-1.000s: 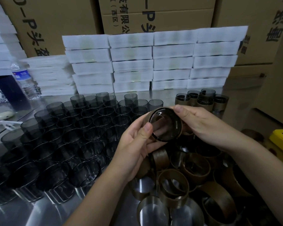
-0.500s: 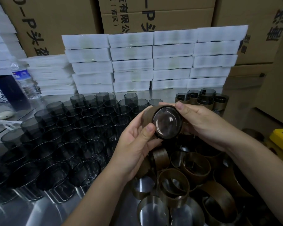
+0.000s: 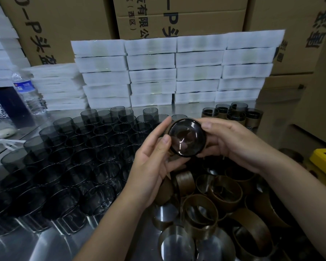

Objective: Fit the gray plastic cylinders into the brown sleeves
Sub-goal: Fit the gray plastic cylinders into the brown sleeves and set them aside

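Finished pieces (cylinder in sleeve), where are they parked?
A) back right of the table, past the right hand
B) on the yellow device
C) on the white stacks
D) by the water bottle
A: the sleeved cylinders stand clustered at the back right of the table, beyond the right hand holding the gray cylinder.

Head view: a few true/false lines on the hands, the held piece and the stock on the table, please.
1. The left hand and the right hand together hold one gray cylinder with a brown sleeve around it. True.
2. The loose sleeves lie left of the bare cylinders. False: the sleeves are heaped near right, and the bare cylinders stand at left.
3. Sleeved cylinders stand far right, in front of the white stacks. True.
4. The water bottle stands beside the yellow device. False: the bottle is far left, and the device is at the right edge.
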Demonstrator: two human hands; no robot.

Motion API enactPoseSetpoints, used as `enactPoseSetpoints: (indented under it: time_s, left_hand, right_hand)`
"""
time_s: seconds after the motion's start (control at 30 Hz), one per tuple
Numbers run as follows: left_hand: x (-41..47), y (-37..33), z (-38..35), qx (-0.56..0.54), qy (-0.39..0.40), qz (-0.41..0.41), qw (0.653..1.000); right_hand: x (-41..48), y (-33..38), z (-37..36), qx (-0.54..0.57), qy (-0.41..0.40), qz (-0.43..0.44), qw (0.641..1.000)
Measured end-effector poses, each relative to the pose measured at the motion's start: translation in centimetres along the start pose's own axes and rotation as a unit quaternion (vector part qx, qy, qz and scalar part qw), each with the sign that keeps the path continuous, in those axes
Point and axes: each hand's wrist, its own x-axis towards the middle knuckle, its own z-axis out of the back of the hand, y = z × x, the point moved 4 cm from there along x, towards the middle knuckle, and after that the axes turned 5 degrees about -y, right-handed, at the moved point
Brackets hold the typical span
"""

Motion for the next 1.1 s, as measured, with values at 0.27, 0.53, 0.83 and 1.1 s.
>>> enactPoseSetpoints:
  time_s: [0.27,0.53,0.83,1.1]
  left_hand:
    - [-0.11,-0.27,-0.17,-0.042,0.004,0.012,0.999]
    - [-0.06,-0.15,-0.20,-0.057,0.020,0.007,0.998]
    - [0.31,0.10,0.42,-0.009,-0.003,0.008,1.000]
    - [0.23,-0.30,0.60,0.063,-0.029,-0.019,0.997]
  right_hand:
    - [-0.10,0.01,0.12,0.035,0.046,0.006,0.998]
    - [-0.17,0.00,0.34,0.015,0.039,0.006,0.999]
    - [-0.04,-0.33,0.21,-0.023,0.020,0.005,1.000]
    - [-0.31,0.07,0.29,-0.073,0.025,0.023,0.997]
